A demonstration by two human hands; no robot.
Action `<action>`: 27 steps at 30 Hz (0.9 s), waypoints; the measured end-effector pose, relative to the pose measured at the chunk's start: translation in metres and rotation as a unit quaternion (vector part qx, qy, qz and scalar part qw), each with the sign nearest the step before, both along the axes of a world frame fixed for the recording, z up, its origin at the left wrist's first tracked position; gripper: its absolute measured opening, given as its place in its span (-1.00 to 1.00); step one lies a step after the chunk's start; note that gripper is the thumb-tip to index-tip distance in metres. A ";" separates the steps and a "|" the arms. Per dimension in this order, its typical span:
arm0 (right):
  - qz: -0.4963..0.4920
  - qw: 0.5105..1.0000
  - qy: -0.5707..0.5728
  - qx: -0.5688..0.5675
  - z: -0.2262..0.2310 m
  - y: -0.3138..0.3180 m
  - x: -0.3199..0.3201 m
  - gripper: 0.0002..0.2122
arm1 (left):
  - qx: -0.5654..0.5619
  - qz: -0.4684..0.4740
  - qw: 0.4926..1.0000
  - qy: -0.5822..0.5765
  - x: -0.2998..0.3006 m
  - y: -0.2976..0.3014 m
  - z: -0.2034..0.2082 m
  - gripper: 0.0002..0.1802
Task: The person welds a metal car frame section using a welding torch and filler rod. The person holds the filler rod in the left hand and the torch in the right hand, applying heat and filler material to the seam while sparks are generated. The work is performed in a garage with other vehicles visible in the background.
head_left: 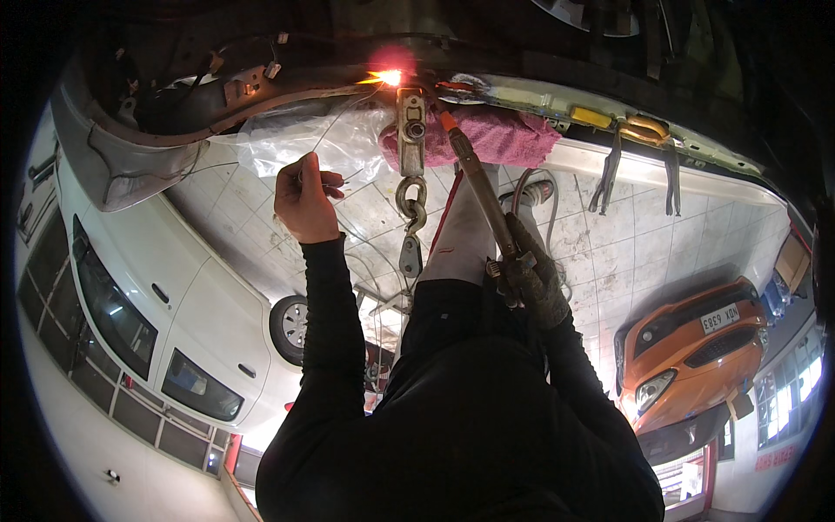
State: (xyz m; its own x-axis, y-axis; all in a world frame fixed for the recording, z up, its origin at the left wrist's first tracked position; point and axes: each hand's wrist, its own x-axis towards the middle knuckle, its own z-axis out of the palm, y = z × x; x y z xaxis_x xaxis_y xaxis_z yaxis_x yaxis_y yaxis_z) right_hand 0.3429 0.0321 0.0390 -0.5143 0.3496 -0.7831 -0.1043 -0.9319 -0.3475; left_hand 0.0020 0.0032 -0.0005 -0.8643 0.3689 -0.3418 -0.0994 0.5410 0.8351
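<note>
My bare left hand (306, 202) is closed in a pinch on a thin metal filler rod (337, 120). The rod's far end reaches up to a bright glow (390, 77) on the edge of a car body panel (217, 128). In my gloved right hand (537, 277) is a gas torch (480, 184), its orange-tinted neck angled up and left toward that glow. The torch tip itself is hard to make out. Between my hands a metal pulling clamp (410, 139) grips the panel edge, just below the glow, with a chain hook (411, 205) hanging from it.
A pink towel (513, 137) and clear plastic sheeting (304, 139) lie along the panel. Hoses (558, 248) trail over the tiled floor (613, 252). A white car (165, 296) stands left, an orange car (696, 357) right. Dark straps (611, 174) hang from the sill.
</note>
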 end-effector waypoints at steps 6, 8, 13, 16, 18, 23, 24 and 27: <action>0.030 0.999 -0.012 0.019 -0.001 0.001 0.000 -0.22 | -0.002 -0.001 1.000 0.000 -0.002 -0.001 -0.002 -0.77; 0.056 0.998 -0.014 0.025 -0.002 0.001 0.003 -0.09 | -0.003 -0.003 1.000 -0.002 -0.001 -0.001 -0.001 -0.76; 0.016 1.000 -0.003 0.024 -0.001 0.001 0.000 -0.32 | -0.008 -0.002 1.000 -0.005 -0.001 0.003 0.000 -0.77; 0.014 1.000 -0.005 0.014 -0.002 0.001 0.001 -0.32 | -0.003 0.000 1.000 -0.007 -0.001 0.002 0.000 -0.77; 0.014 1.000 -0.002 0.010 -0.001 0.002 0.001 -0.31 | -0.002 -0.002 1.000 -0.007 -0.001 0.002 0.001 -0.77; 0.004 1.000 0.002 0.002 -0.003 0.001 0.003 -0.28 | -0.008 -0.007 1.000 -0.006 -0.003 0.001 0.000 -0.78; 0.005 1.000 0.002 0.003 -0.003 0.001 0.003 -0.28 | -0.006 -0.009 1.000 -0.005 -0.003 0.001 0.000 -0.78; 0.011 1.000 -0.001 0.005 -0.001 0.003 0.002 -0.27 | -0.003 -0.011 1.000 -0.004 -0.002 0.001 0.001 -0.77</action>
